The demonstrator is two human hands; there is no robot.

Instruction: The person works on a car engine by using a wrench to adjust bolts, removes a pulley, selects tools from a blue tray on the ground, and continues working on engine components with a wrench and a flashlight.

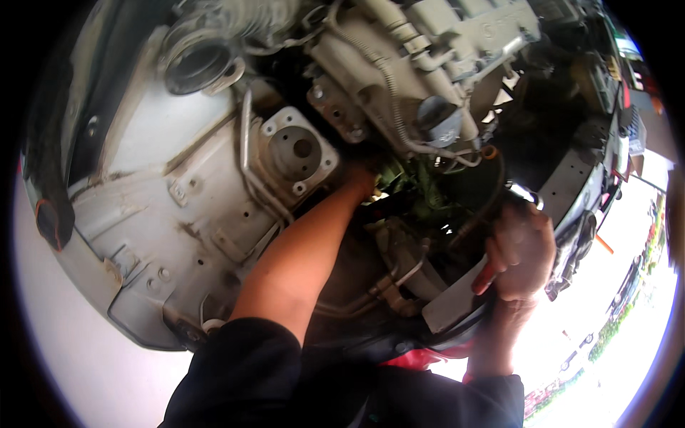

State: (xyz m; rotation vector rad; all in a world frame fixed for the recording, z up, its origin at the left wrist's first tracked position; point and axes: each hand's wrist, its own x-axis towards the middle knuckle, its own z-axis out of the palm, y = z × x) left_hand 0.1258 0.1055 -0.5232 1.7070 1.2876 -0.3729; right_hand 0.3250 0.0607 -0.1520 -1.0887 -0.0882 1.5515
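Note:
My left arm reaches deep into a car's engine bay, and my left hand (365, 182) is in the gap between the engine and the pale inner body panel. Its fingers are mostly hidden in shadow beside greenish metal parts (428, 189), so I cannot make out whether they hold anything. Over the front edge of the bay, at the right, my right hand (523, 253) is closed round a red-handled tool (485, 278). Motion blurs that hand. A shiny metal end (524, 191) shows just beyond its fingers; the tool's exact kind is unclear.
The engine (428, 64) with a round dark cap (439, 120) fills the top. A square mount plate (298, 148) and a metal pipe (246, 135) lie left of my arm. Nearer are a bent pipe (410, 274) and the front crossmember (457, 303). A hose (499, 178) hangs near my right hand.

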